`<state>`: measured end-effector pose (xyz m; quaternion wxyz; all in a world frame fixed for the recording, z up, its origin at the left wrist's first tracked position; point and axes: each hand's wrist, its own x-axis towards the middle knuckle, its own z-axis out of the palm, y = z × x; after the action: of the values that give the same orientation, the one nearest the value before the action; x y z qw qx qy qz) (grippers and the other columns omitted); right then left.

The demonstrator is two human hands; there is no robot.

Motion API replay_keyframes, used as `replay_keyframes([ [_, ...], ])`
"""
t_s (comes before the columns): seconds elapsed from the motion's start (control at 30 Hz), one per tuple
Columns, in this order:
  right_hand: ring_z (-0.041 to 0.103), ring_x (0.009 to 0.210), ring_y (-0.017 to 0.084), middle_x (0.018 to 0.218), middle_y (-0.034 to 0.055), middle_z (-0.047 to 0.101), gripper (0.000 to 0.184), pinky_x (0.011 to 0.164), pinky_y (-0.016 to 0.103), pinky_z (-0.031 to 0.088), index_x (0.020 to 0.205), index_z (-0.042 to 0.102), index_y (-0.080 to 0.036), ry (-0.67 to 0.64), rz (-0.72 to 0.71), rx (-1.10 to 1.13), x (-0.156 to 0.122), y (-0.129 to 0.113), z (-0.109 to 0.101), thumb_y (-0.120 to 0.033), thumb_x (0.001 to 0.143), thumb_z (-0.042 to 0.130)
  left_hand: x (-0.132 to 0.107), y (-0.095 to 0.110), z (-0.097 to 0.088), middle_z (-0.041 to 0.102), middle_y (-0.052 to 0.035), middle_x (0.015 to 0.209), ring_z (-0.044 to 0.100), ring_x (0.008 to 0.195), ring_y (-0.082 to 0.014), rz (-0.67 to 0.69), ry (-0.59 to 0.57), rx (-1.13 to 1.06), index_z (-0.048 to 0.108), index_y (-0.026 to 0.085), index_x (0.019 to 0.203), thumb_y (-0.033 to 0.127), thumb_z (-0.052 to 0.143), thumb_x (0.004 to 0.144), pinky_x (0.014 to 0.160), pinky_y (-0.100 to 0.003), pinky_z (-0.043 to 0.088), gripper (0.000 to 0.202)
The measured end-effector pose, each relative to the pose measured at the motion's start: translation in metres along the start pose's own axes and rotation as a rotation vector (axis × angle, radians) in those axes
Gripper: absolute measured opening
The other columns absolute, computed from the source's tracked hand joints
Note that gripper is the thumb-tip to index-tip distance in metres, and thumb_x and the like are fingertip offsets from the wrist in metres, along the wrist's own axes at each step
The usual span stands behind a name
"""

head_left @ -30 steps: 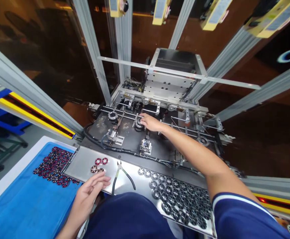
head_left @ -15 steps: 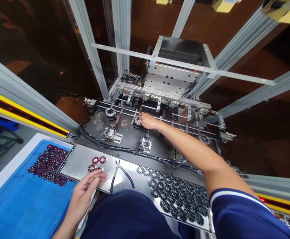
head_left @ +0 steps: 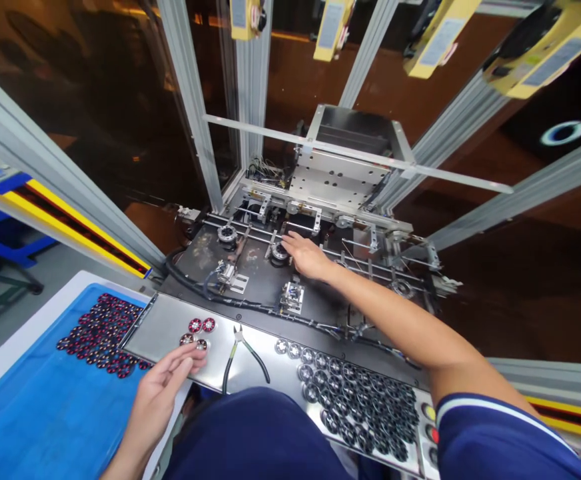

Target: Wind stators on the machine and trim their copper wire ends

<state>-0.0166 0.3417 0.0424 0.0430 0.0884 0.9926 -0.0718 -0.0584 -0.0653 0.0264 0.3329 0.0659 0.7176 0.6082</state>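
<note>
My right hand reaches into the machine, fingers stretched beside a round part seated in a fixture on the black base. It holds nothing that I can see. My left hand rests at the near edge of the steel tray, fingers spread, tips touching the nearest of a few red wound discs. Side cutters lie on the tray to the right of that hand.
Several bare dark discs cover the tray's right part. Several red wound discs lie on a blue mat at left. A second fixture holds a part. Aluminium frame posts surround the machine opening.
My right hand has drawn back a little to the right off the seated part. My left hand stays on the tray by the red discs. The camera tilted.
</note>
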Motion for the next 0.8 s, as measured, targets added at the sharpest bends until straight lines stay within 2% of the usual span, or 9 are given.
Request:
replay_keyframes([
  [0.17,0.043,0.135,0.029,0.147,0.0105,0.047,0.037,0.109,0.056,0.037,0.129,0.056,-0.018,-0.053,-0.055,-0.048,-0.008,-0.007,0.001,-0.03,0.094,0.059,-0.011,-0.005,-0.002,0.076,-0.0132,0.104,0.072,0.092,-0.0231,0.015,0.018,-0.028,0.066,0.013,0.112,0.047,0.07,0.079,0.085,-0.034,0.057,0.047],
  [0.3,0.043,0.135,0.03,0.142,0.0144,0.052,0.033,0.106,0.054,0.04,0.126,0.057,-0.013,0.045,-0.035,-0.044,-0.009,-0.023,-0.015,-0.017,0.093,0.055,-0.021,-0.007,0.004,0.075,-0.0123,0.105,0.071,0.094,-0.0222,0.02,-0.077,-0.02,0.065,0.013,0.113,0.045,0.07,0.08,0.087,-0.034,0.057,0.046],
  [0.37,0.032,0.142,0.031,0.148,0.0185,0.044,0.042,0.108,0.054,0.037,0.134,0.05,-0.009,0.14,-0.012,-0.028,-0.027,-0.036,-0.025,-0.007,0.092,0.046,-0.024,-0.008,0.004,0.075,-0.0116,0.105,0.071,0.095,-0.0218,0.012,-0.108,-0.003,0.064,0.014,0.113,0.045,0.071,0.08,0.089,-0.033,0.056,0.046],
  [0.47,0.023,0.145,0.028,0.152,0.0171,0.038,0.053,0.112,0.053,0.032,0.143,0.038,-0.01,0.275,0.014,0.006,-0.09,-0.066,-0.021,-0.005,0.091,0.04,-0.025,-0.012,0.004,0.076,-0.011,0.104,0.071,0.094,-0.021,-0.024,-0.118,0.027,0.064,0.014,0.112,0.045,0.071,0.079,0.089,-0.032,0.056,0.046],
  [0.53,0.041,0.133,0.027,0.137,0.0166,0.053,0.045,0.107,0.049,0.039,0.137,0.046,-0.012,0.416,-0.015,0.113,-0.146,-0.091,0.001,-0.01,0.092,0.044,-0.024,-0.015,0.007,0.076,-0.0112,0.103,0.071,0.093,-0.021,-0.051,-0.13,0.049,0.064,0.014,0.111,0.046,0.071,0.078,0.088,-0.032,0.056,0.047],
  [0.6,0.057,0.107,0.024,0.111,0.0123,0.065,0.03,0.092,0.043,0.05,0.121,0.057,-0.015,0.415,-0.006,0.149,-0.202,-0.115,0.035,-0.015,0.092,0.05,-0.023,-0.016,0.013,0.076,-0.0114,0.103,0.071,0.093,-0.0214,-0.069,-0.168,0.073,0.064,0.014,0.11,0.047,0.071,0.077,0.089,-0.033,0.056,0.047],
  [0.67,0.058,0.09,0.023,0.094,0.0108,0.065,0.016,0.078,0.039,0.052,0.104,0.063,-0.015,0.395,0.053,0.161,-0.245,-0.134,0.074,-0.017,0.091,0.054,-0.023,-0.017,0.021,0.076,-0.0116,0.102,0.071,0.093,-0.0218,-0.078,-0.212,0.088,0.065,0.014,0.109,0.048,0.071,0.077,0.089,-0.034,0.055,0.048],
  [0.73,0.056,0.087,0.024,0.093,0.0122,0.063,0.012,0.073,0.04,0.051,0.099,0.064,-0.015,0.371,0.124,0.158,-0.271,-0.146,0.107,-0.019,0.09,0.056,-0.022,-0.017,0.03,0.076,-0.0118,0.101,0.071,0.093,-0.0219,-0.088,-0.253,0.099,0.066,0.013,0.108,0.048,0.072,0.077,0.09,-0.034,0.055,0.047],
  [0.8,0.055,0.088,0.026,0.096,0.0141,0.062,0.012,0.072,0.041,0.049,0.097,0.064,-0.014,0.348,0.181,0.152,-0.28,-0.153,0.129,-0.019,0.09,0.057,-0.023,-0.017,0.038,0.076,-0.0116,0.101,0.071,0.093,-0.0216,-0.099,-0.292,0.11,0.066,0.014,0.107,0.046,0.072,0.076,0.09,-0.034,0.054,0.045],
])
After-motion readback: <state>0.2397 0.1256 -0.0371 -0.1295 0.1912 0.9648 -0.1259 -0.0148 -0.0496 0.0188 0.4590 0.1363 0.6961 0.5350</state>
